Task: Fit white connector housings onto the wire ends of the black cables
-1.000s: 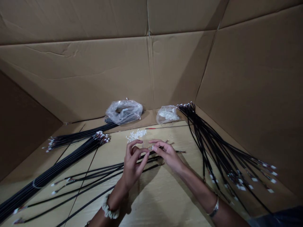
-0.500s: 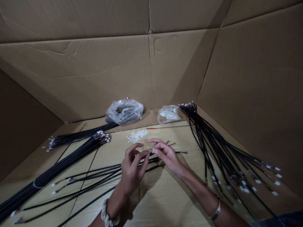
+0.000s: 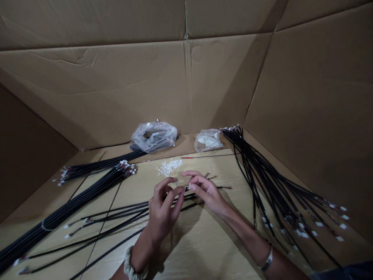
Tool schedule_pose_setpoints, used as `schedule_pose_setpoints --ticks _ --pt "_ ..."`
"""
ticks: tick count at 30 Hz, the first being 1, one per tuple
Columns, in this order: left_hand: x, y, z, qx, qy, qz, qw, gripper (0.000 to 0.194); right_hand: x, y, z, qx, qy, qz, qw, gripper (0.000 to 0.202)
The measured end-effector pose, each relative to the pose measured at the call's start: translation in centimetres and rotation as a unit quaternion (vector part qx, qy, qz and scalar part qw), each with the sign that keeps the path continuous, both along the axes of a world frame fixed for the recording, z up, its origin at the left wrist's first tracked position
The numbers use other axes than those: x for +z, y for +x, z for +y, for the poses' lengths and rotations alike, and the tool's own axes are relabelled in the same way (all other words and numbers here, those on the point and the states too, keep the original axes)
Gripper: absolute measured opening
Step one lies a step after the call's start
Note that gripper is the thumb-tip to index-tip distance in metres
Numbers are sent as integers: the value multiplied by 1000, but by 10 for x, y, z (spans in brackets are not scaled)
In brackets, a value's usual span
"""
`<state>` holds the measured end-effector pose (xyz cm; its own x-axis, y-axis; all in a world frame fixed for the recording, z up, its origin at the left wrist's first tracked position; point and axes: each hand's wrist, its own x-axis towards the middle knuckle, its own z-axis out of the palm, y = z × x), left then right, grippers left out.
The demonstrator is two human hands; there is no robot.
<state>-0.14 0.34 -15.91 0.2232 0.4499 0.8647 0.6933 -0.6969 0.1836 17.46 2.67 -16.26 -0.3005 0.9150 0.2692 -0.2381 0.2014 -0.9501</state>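
Observation:
Between my two hands is a small white connector (image 3: 189, 187) with thin wires running into it. My left hand (image 3: 165, 208) pinches the wires just left of the connector, thumb and index finger pressed together. From the other side, my right hand (image 3: 207, 196) grips the connector between thumb and index finger, its other fingers raised. Several loose black cables (image 3: 116, 221) pass beneath my hands, with bare wire ends showing to the right and white connectors at the lower left. Just beyond my hands lies a pile of small white connector housings (image 3: 169, 167).
Bundles of black cables (image 3: 75, 206) lie at left, one tied. More cables (image 3: 268, 175) fan out at right. Two clear plastic bags, a larger bag (image 3: 154, 137) and a smaller bag of white pieces (image 3: 208, 140), rest against the cardboard wall (image 3: 131, 85). A thin red-tipped rod (image 3: 188, 158) lies behind the pile.
Both hands stay in nearly the same place, still holding the wires and connector. The view has shifted very slightly.

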Motion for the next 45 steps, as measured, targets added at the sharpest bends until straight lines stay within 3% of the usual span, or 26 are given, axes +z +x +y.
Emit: schedule_pose_setpoints --ticks 29,36,45 --pt "2 -2 -2 8 3 15 1000 5 10 9 1 -15 67 -86 994 29" --pt "3 -1 -2 2 1 14 1000 6 13 14 3 21 33 -90 995 31" --pt "3 -1 -3 -13 -14 16 1000 7 14 18 5 78 -66 -47 994 36"
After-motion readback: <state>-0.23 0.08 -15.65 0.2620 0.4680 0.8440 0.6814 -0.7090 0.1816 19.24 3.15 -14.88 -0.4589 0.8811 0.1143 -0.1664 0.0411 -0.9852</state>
